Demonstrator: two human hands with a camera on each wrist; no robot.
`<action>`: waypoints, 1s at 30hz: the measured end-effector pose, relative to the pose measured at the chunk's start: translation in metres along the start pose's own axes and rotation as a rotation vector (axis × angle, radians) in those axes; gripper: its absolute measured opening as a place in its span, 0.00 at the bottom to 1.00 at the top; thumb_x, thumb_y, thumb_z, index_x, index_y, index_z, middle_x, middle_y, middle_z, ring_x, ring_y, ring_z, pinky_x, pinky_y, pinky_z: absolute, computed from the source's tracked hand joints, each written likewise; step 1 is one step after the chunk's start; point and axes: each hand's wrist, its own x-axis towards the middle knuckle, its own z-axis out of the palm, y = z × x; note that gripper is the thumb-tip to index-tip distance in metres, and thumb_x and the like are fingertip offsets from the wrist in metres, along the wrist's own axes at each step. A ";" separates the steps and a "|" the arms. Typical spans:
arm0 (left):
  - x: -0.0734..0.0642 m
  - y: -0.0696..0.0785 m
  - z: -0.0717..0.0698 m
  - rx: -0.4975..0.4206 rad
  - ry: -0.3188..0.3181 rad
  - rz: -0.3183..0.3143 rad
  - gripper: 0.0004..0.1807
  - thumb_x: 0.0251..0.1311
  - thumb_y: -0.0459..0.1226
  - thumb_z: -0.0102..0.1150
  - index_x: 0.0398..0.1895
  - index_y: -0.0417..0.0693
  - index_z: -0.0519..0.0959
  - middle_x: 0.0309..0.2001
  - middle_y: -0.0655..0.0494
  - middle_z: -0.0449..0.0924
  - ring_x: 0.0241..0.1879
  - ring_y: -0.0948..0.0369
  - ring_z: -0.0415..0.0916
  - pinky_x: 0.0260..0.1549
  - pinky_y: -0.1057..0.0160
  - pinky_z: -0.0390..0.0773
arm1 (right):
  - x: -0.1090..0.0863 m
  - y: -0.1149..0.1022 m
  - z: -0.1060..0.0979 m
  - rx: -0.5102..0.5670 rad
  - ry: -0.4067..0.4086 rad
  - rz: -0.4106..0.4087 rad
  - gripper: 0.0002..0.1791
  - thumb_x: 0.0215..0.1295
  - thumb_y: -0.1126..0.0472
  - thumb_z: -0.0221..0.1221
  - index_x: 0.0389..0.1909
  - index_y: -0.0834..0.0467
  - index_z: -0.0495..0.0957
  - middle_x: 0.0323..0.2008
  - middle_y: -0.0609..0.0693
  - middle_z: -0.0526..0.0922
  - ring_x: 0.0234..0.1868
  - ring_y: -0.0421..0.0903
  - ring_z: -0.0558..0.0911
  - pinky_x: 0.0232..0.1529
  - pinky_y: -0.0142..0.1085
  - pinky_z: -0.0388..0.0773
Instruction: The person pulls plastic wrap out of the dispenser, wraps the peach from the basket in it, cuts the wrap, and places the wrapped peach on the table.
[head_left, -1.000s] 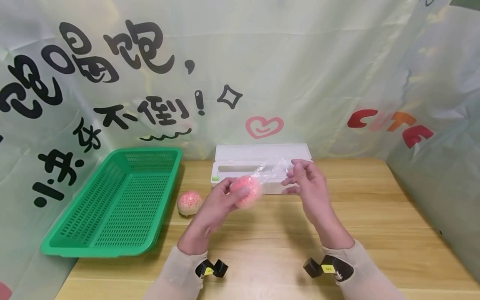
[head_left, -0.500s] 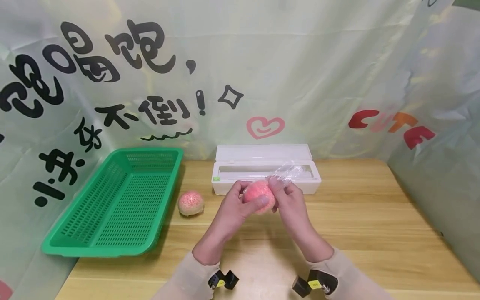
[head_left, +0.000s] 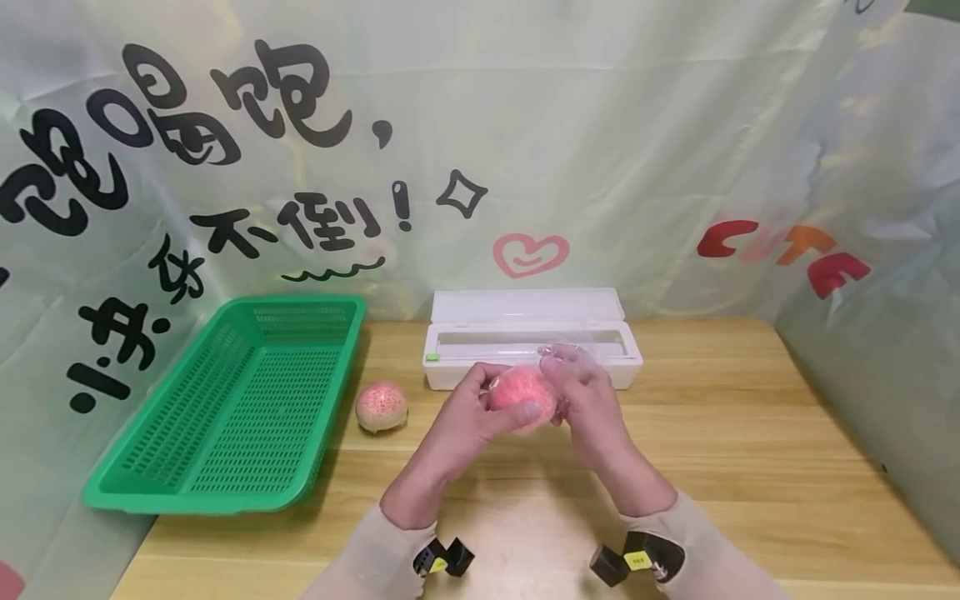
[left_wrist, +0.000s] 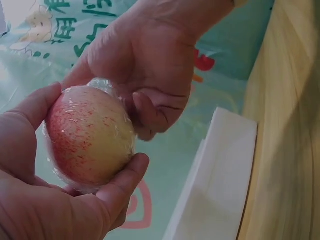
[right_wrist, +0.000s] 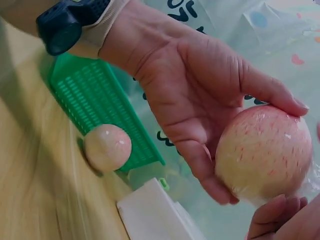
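A pink-and-cream peach (head_left: 522,393) wrapped in clear cling film is held above the table, in front of the white box. My left hand (head_left: 474,417) grips it from the left, thumb across the near side. On the opposite side, my right hand (head_left: 588,404) pinches the gathered cling film (head_left: 562,349) right against the fruit. The left wrist view shows the film drawn smoothly over the peach (left_wrist: 90,137), with the right fingers (left_wrist: 150,112) partly hidden behind it. Another peach (head_left: 381,406) sits on the table to the left.
An open-lidded white cling film dispenser (head_left: 465,375) stands at the back of the wooden table (head_left: 750,450). The green plastic basket (head_left: 330,408) lies at the left. Printed cloth walls (head_left: 645,167) enclose the back and sides.
My right hand, earlier apart on the right with loose fingers, has come in to the peach and pinches the film. The loose film tail looks shorter. Both hands have shifted slightly rightward or inward.
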 end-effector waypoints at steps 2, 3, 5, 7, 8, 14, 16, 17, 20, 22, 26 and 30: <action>-0.001 0.000 0.002 -0.007 -0.024 -0.006 0.32 0.62 0.38 0.76 0.65 0.46 0.70 0.59 0.44 0.81 0.53 0.56 0.83 0.47 0.61 0.85 | 0.000 0.000 -0.001 -0.055 0.011 0.006 0.11 0.75 0.57 0.63 0.46 0.62 0.85 0.33 0.42 0.84 0.21 0.37 0.71 0.21 0.30 0.68; -0.001 0.000 0.002 -0.007 -0.034 -0.008 0.32 0.62 0.38 0.76 0.66 0.46 0.70 0.60 0.44 0.81 0.54 0.56 0.83 0.48 0.61 0.85 | 0.000 0.000 -0.001 -0.088 0.031 -0.002 0.12 0.74 0.57 0.64 0.43 0.63 0.87 0.30 0.42 0.84 0.21 0.37 0.72 0.21 0.30 0.69; -0.001 0.000 0.003 -0.008 -0.048 -0.009 0.31 0.62 0.36 0.75 0.66 0.46 0.70 0.62 0.44 0.80 0.56 0.55 0.82 0.48 0.61 0.85 | -0.001 0.001 -0.002 -0.138 0.083 -0.034 0.14 0.74 0.55 0.66 0.38 0.63 0.89 0.23 0.43 0.83 0.20 0.37 0.72 0.21 0.30 0.71; -0.001 -0.001 0.002 -0.009 -0.062 -0.008 0.31 0.62 0.36 0.75 0.66 0.46 0.71 0.63 0.44 0.79 0.58 0.55 0.81 0.50 0.61 0.85 | -0.002 0.001 -0.002 -0.198 0.132 -0.062 0.18 0.75 0.53 0.65 0.39 0.66 0.89 0.22 0.43 0.83 0.19 0.38 0.73 0.20 0.31 0.72; -0.001 -0.001 0.002 -0.016 -0.072 -0.005 0.31 0.63 0.35 0.74 0.67 0.47 0.71 0.63 0.44 0.79 0.58 0.55 0.81 0.50 0.61 0.85 | -0.002 0.002 -0.002 -0.215 0.149 -0.077 0.18 0.75 0.53 0.65 0.39 0.67 0.89 0.22 0.43 0.83 0.19 0.38 0.73 0.20 0.31 0.73; 0.001 -0.002 -0.001 -0.094 -0.133 -0.015 0.32 0.65 0.34 0.71 0.71 0.48 0.70 0.66 0.44 0.76 0.61 0.55 0.79 0.54 0.60 0.83 | -0.005 0.007 0.000 -0.215 0.204 -0.162 0.17 0.76 0.54 0.64 0.35 0.65 0.88 0.17 0.43 0.78 0.18 0.38 0.71 0.19 0.30 0.71; 0.001 -0.002 -0.002 -0.103 -0.133 -0.026 0.33 0.65 0.34 0.71 0.72 0.48 0.71 0.66 0.44 0.76 0.60 0.56 0.79 0.55 0.60 0.83 | -0.006 0.007 -0.001 -0.226 0.190 -0.200 0.17 0.76 0.55 0.64 0.33 0.65 0.87 0.16 0.44 0.77 0.19 0.39 0.72 0.20 0.32 0.73; 0.001 -0.001 -0.003 -0.102 -0.132 -0.030 0.33 0.65 0.34 0.72 0.72 0.48 0.71 0.66 0.44 0.76 0.60 0.56 0.80 0.54 0.60 0.83 | -0.006 0.007 -0.002 -0.243 0.183 -0.219 0.17 0.76 0.55 0.64 0.33 0.64 0.87 0.16 0.44 0.77 0.19 0.39 0.73 0.21 0.32 0.74; 0.002 -0.001 -0.004 -0.091 -0.129 -0.028 0.33 0.65 0.33 0.71 0.72 0.46 0.71 0.65 0.44 0.77 0.58 0.57 0.81 0.53 0.61 0.84 | -0.005 0.005 -0.004 -0.276 0.193 -0.251 0.19 0.77 0.53 0.63 0.30 0.64 0.86 0.16 0.44 0.78 0.19 0.41 0.74 0.21 0.34 0.76; 0.002 -0.001 -0.006 -0.093 -0.132 -0.027 0.32 0.65 0.33 0.71 0.72 0.45 0.72 0.64 0.43 0.78 0.57 0.57 0.81 0.53 0.61 0.85 | -0.003 0.002 -0.006 -0.279 0.228 -0.243 0.20 0.77 0.52 0.63 0.30 0.65 0.86 0.17 0.43 0.79 0.17 0.40 0.75 0.20 0.34 0.76; 0.002 0.000 -0.008 -0.101 -0.128 -0.024 0.34 0.64 0.36 0.74 0.71 0.43 0.70 0.63 0.43 0.78 0.56 0.57 0.81 0.53 0.61 0.84 | -0.002 -0.005 -0.009 -0.193 0.264 -0.179 0.22 0.77 0.53 0.63 0.30 0.68 0.85 0.17 0.43 0.79 0.14 0.38 0.73 0.17 0.33 0.75; 0.002 0.001 -0.012 -0.144 -0.115 -0.040 0.34 0.64 0.36 0.73 0.70 0.43 0.68 0.62 0.46 0.76 0.56 0.59 0.80 0.53 0.62 0.83 | 0.000 -0.008 -0.012 -0.152 0.243 -0.177 0.16 0.76 0.56 0.64 0.32 0.65 0.86 0.18 0.44 0.78 0.15 0.38 0.73 0.18 0.32 0.77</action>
